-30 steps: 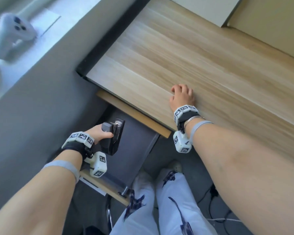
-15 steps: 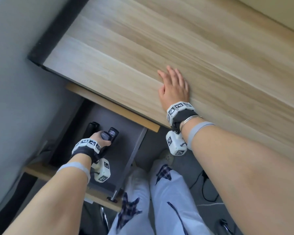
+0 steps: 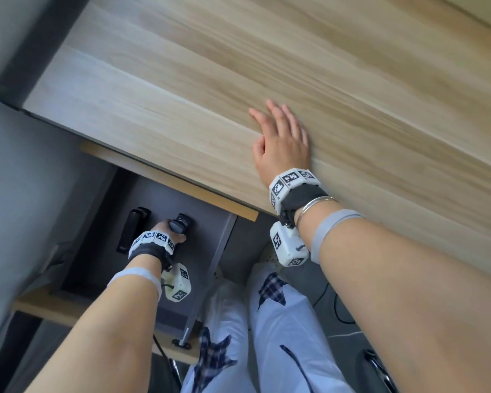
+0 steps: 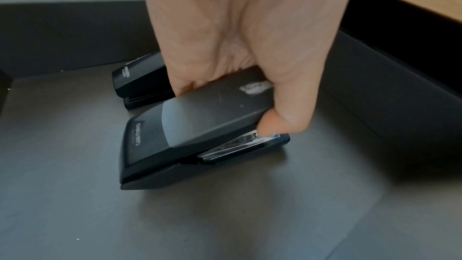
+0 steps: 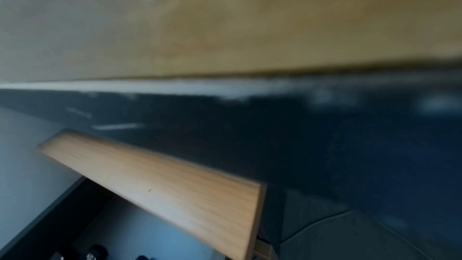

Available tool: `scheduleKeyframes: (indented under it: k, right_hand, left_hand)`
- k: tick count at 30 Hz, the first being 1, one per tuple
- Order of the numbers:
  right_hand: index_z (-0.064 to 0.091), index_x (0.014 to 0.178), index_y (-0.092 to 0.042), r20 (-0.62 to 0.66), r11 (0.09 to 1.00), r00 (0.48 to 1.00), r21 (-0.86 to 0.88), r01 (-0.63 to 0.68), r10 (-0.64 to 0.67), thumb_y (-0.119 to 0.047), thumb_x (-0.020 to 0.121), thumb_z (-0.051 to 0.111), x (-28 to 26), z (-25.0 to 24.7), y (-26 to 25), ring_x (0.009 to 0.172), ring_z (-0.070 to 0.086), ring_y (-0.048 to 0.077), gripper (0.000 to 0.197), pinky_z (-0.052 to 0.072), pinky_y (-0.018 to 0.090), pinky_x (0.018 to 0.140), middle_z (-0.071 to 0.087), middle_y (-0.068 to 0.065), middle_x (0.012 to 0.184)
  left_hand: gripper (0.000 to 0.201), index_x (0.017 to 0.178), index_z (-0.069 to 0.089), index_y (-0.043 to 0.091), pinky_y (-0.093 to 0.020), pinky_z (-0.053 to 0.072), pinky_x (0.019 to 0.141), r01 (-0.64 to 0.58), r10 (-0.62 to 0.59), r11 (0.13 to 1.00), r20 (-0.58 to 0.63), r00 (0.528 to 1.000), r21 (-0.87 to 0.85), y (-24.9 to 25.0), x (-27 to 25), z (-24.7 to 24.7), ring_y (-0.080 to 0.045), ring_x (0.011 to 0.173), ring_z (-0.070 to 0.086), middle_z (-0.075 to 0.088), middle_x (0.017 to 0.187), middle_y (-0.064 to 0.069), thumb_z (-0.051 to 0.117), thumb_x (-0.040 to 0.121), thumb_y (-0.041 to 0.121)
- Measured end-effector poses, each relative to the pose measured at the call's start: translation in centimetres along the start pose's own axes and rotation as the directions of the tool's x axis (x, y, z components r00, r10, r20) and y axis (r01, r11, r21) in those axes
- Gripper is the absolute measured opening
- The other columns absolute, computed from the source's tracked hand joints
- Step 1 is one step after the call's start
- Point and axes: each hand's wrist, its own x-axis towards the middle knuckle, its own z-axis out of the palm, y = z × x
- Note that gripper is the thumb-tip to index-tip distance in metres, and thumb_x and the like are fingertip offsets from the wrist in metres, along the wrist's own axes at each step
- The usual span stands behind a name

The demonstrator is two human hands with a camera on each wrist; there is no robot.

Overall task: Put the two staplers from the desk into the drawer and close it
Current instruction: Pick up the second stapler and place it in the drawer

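Setting the second stapler (image 4: pixel 200 131) down on the drawer (image 3: pixel 210 239) floor, with left hand (image 3: pixel 167 232) curled round its rear end, thumb on one side and fingers on the other, front end angled toward the floor; whether the base already touches cannot be told. Placed just beside the first stapler (image 3: pixel 132 229), which lies flat near the left wall, probably to keep both clear of the drawer front for closing. Right hand (image 3: pixel 281 143) flat and relaxed on the desk (image 3: pixel 182 80) edge, holding nothing, seemingly for bracing while leaning down. Remaining by judgement: letting go, withdrawing, pushing the drawer shut.
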Motion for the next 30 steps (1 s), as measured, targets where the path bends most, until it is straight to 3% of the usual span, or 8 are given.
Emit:
scheduleKeyframes:
  k: [9, 15, 22, 28, 30]
  right_hand:
    - [0.051, 0.131, -0.035, 0.008, 1.0, 1.0, -0.003, -0.01, 0.01, -0.025, 0.076, 0.032, 0.0, -0.1, -0.1, 0.139, 0.039, 0.021, 0.06, 0.031, 0.039, 0.112, 0.046, -0.004, 0.147]
    - [0.05, 0.131, -0.036, 0.022, 1.0, 1.0, -0.002, -0.016, 0.016, -0.025, 0.075, 0.031, 0.0, -0.3, -0.1, 0.139, 0.039, 0.021, 0.06, 0.031, 0.04, 0.112, 0.046, -0.004, 0.148]
    - [0.047, 0.135, -0.036, 0.067, 1.0, 0.997, 0.0, -0.022, 0.022, -0.018, 0.081, 0.044, -0.1, -0.5, 0.0, 0.142, 0.034, 0.021, 0.057, 0.027, 0.039, 0.114, 0.041, -0.004, 0.151]
    - [0.043, 0.138, -0.035, 0.098, 1.0, 0.995, 0.004, -0.01, 0.009, -0.015, 0.084, 0.044, -0.1, -0.5, 0.1, 0.144, 0.029, 0.022, 0.057, 0.023, 0.04, 0.116, 0.036, -0.003, 0.154]
    - [0.043, 0.138, -0.034, 0.098, 1.0, 0.995, 0.01, -0.004, 0.003, -0.014, 0.084, 0.045, -0.2, -0.4, 0.2, 0.144, 0.029, 0.023, 0.058, 0.023, 0.041, 0.116, 0.036, -0.001, 0.154]
  left_hand:
    - [0.05, 0.123, 0.053, 0.008, -0.036, 0.047, 0.093, 0.034, -0.036, 0.998, 0.021, 0.999, 0.056, 0.6, 0.7, 0.5, -0.032, 0.109, 0.061, 0.063, 0.12, -0.015, 0.066, 0.076, 0.022]
    - [0.073, 0.138, 0.041, 0.004, -0.032, 0.043, 0.1, 0.067, -0.065, 0.994, 0.027, 0.998, -0.085, -0.1, -0.3, 0.1, -0.027, 0.122, 0.056, 0.058, 0.134, -0.013, 0.074, 0.076, 0.024]
    - [0.061, 0.13, 0.05, 0.009, -0.037, 0.043, 0.105, 0.116, -0.134, 0.978, -0.092, 0.987, -0.175, -5.8, -3.3, -1.3, -0.029, 0.121, 0.056, 0.06, 0.132, -0.011, 0.072, 0.077, 0.029]
    - [0.04, 0.122, 0.057, 0.005, -0.035, 0.044, 0.097, 0.276, -0.305, 0.947, -0.195, 0.932, -0.162, -12.3, -8.9, -2.1, -0.033, 0.117, 0.057, 0.063, 0.124, -0.018, 0.063, 0.086, 0.02]
    - [0.029, 0.11, 0.062, 0.004, -0.035, 0.048, 0.086, 0.338, -0.35, 0.936, -0.174, 0.92, -0.095, -14.1, -10.7, -2.0, -0.035, 0.107, 0.061, 0.067, 0.113, -0.019, 0.063, 0.084, 0.018]
